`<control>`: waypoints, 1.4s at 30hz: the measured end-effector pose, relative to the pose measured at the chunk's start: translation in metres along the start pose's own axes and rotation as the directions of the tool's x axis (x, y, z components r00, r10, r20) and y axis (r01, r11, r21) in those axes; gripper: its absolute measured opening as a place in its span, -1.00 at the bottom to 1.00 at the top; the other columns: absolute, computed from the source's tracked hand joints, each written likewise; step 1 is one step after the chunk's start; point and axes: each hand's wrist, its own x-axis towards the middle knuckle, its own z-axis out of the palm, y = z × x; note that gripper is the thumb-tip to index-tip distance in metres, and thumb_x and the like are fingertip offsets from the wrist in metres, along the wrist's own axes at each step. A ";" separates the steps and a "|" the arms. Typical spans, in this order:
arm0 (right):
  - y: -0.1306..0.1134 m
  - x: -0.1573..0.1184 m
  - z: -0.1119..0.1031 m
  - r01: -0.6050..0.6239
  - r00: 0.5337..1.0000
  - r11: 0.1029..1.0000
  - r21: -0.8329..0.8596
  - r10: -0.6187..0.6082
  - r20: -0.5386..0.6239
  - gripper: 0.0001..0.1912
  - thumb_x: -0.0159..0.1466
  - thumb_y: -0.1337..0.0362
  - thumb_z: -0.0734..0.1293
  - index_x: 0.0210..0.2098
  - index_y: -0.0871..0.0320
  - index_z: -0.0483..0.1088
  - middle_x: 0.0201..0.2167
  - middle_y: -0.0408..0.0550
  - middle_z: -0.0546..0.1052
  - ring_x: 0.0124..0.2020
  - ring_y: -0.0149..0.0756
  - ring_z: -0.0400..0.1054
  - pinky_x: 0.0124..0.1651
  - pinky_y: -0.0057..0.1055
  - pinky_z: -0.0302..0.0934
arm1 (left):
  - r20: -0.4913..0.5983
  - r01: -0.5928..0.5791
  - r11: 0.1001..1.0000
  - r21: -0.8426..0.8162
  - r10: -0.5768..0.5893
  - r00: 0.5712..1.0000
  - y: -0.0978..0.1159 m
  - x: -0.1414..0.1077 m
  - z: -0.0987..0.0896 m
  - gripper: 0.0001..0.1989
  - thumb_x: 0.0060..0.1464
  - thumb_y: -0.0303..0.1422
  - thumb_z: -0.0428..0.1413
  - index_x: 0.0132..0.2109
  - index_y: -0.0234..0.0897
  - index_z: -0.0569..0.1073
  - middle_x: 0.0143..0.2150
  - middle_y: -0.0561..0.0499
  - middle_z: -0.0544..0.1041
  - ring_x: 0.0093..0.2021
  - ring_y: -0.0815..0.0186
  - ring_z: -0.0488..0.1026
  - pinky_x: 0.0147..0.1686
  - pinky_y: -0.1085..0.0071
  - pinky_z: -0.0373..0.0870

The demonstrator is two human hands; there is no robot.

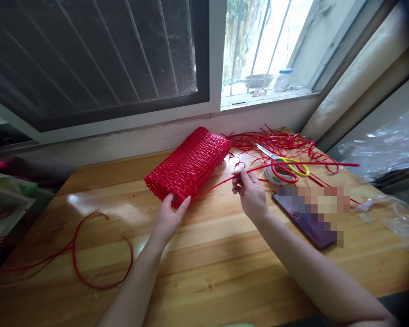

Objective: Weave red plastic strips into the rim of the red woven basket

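Observation:
A red woven basket point(191, 161) lies on its side on the wooden table. My left hand point(170, 211) grips its near rim, with the thumb outside and the fingers partly hidden at the edge. From that rim a thin red strip point(214, 185) runs to the right. My right hand point(248, 188) pinches this strip between thumb and fingers, and its free end stretches on past the scissors. The scissors point(282, 165), with one red and one yellow handle, rest on a round roll of tape point(274, 175) just beyond my right hand.
Loose red strips point(279, 141) are heaped at the back right. A phone point(303, 218), partly pixelated, lies beside my right forearm. More red strips point(75, 245) curl at the left. Clear plastic wrap point(391, 218) sits at the right edge. A barred window point(259, 50) stands behind.

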 end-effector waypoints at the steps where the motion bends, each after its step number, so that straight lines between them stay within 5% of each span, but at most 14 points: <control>1: 0.002 0.003 0.001 -0.032 0.999 0.999 0.023 0.033 -0.022 -0.71 0.10 0.07 0.34 -0.43 0.20 0.40 -0.60 -0.16 0.33 -0.60 -0.55 0.17 -0.61 -0.60 0.05 | 0.065 -0.011 1.000 -0.027 0.013 0.998 -0.002 -0.001 0.003 -0.63 -0.12 -0.17 0.17 -0.19 -0.32 0.42 -0.22 -0.07 0.53 -0.25 0.28 0.45 -0.20 0.37 0.34; 3: 0.008 0.008 0.003 -0.087 0.993 0.995 0.057 0.091 -0.071 -0.70 0.06 0.07 0.36 -0.46 0.21 0.38 -0.62 -0.18 0.32 -0.61 -0.55 0.16 -0.63 -0.61 0.03 | 0.126 -0.031 0.999 -0.041 0.036 0.991 -0.004 -0.005 0.010 -0.63 -0.14 -0.21 0.19 -0.16 -0.30 0.43 -0.21 -0.06 0.54 -0.22 0.27 0.46 -0.18 0.38 0.35; 13: 0.014 0.019 -0.003 -0.079 0.981 0.986 0.148 0.103 -0.163 -0.72 0.01 0.13 0.39 -0.51 0.21 0.29 -0.69 -0.23 0.26 -0.66 -0.56 0.10 -0.66 -0.61 -0.03 | -0.061 -0.084 0.927 0.367 0.114 0.992 -0.010 -0.012 0.020 -0.71 0.02 -0.12 0.04 -0.40 -0.28 0.43 -0.51 0.05 0.48 -0.50 0.38 0.37 -0.44 0.50 0.25; 24: 0.016 0.023 -0.017 -0.008 0.999 0.996 0.084 0.011 -0.043 -0.68 0.03 0.14 0.33 -0.64 0.20 0.17 -0.72 -0.25 0.14 -0.72 -0.59 -0.04 -0.70 -0.58 -0.15 | -0.186 -0.051 0.843 0.536 0.177 0.967 -0.014 -0.010 0.025 -0.68 0.01 -0.10 0.03 -0.49 -0.27 0.35 -0.57 0.07 0.42 -0.58 0.39 0.30 -0.51 0.50 0.17; 33: 0.022 0.027 -0.023 0.017 0.996 0.999 -0.050 -0.021 -0.091 -0.66 0.03 0.04 0.36 -0.56 0.22 0.31 -0.75 -0.21 0.24 -0.70 -0.55 0.06 -0.68 -0.57 -0.08 | -0.105 -0.053 0.990 0.129 0.067 0.992 -0.013 -0.013 0.027 -0.68 -0.05 -0.23 0.12 -0.14 -0.29 0.40 -0.27 -0.05 0.54 -0.33 0.30 0.47 -0.25 0.40 0.37; 42: 0.022 0.020 -0.014 -0.037 0.998 0.998 -0.056 0.040 0.057 -0.63 0.05 0.02 0.36 -0.54 0.22 0.31 -0.74 -0.19 0.31 -0.73 -0.56 0.13 -0.69 -0.60 -0.02 | -0.014 0.002 0.979 -0.203 -0.005 1.000 0.001 -0.018 0.020 -0.68 -0.03 -0.26 0.10 -0.14 -0.36 0.43 -0.18 -0.09 0.54 -0.17 0.26 0.48 -0.11 0.35 0.37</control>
